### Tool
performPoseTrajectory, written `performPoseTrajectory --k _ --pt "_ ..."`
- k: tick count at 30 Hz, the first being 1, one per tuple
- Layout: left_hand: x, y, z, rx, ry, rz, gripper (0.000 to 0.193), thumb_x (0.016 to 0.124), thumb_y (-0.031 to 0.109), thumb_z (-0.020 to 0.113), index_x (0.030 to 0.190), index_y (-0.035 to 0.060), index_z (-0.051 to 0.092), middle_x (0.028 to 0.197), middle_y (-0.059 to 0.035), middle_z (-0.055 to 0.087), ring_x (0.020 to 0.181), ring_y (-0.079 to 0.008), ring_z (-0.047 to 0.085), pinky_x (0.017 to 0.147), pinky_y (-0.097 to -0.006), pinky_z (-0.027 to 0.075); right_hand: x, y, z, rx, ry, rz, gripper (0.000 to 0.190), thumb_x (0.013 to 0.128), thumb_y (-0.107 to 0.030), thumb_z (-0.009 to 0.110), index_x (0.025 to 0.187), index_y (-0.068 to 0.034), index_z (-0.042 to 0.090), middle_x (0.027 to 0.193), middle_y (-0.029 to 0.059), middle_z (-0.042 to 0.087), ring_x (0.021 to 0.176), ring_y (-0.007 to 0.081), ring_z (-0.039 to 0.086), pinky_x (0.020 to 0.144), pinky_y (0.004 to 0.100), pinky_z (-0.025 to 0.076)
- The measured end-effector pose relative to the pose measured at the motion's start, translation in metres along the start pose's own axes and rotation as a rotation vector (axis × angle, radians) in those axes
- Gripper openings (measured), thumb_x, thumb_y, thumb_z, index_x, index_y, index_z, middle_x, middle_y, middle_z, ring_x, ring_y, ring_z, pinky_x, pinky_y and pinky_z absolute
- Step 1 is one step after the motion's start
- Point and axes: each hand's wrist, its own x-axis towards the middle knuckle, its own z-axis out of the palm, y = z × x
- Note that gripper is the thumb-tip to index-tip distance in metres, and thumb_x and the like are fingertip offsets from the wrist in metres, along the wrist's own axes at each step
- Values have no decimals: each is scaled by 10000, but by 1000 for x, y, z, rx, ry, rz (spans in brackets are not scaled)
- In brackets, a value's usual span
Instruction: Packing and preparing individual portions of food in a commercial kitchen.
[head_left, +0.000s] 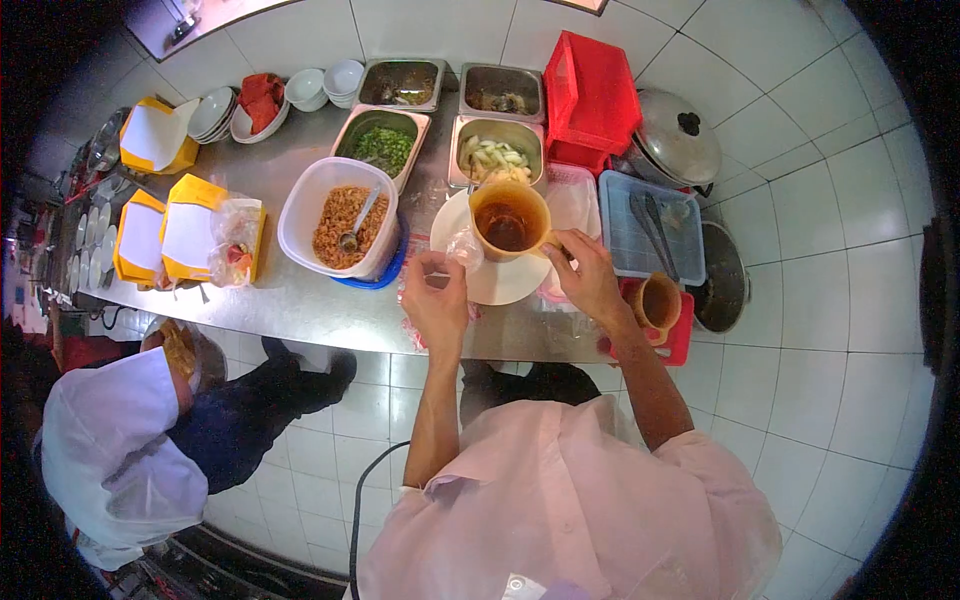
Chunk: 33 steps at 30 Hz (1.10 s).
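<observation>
My right hand grips the handle of a tan plastic measuring jug with dark brown liquid in the bottom. The jug is above a round white plate. To its left, my left hand has its fingers closed on a small clear plastic bag, whose contents I cannot make out. Further left, a white plastic tub holds brown crumbly food with a metal spoon in it. Behind the jug, one steel pan has pale cut vegetables and another has chopped green ones.
Red plastic baskets, a blue tray with tongs and a lidded pot stand right. A second tan jug sits near the table's front edge. Yellow boxes and white bowls are left. A co-worker is at the lower left.
</observation>
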Motion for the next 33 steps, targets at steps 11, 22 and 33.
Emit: performPoseTrajectory --k 11,22,33 --pt "-4 -2 26 16 -93 -103 153 802 112 730 914 13 700 717 -80 675 644 -167 641 625 -309 514 -8 -29 -89 -308 -120 -241 157 887 -136 656 985 -14 650 936 155 664 838 326 658 735 405 550" --pt "-12 2 34 -124 -203 -215 206 843 142 724 989 -4 719 737 -87 694 594 -139 639 559 -283 508 10 -38 -96 -561 -371 -359 147 873 -101 627 982 -2 625 793 114 584 732 276 608 659 367 531" --pt "-11 -10 31 -128 -210 -173 181 903 123 684 1003 -27 702 719 -43 659 584 -93 602 526 -229 491 34 -57 -95 -664 -480 -408 285 847 -126 597 1096 9 571 913 151 637 846 319 674 724 402 562"
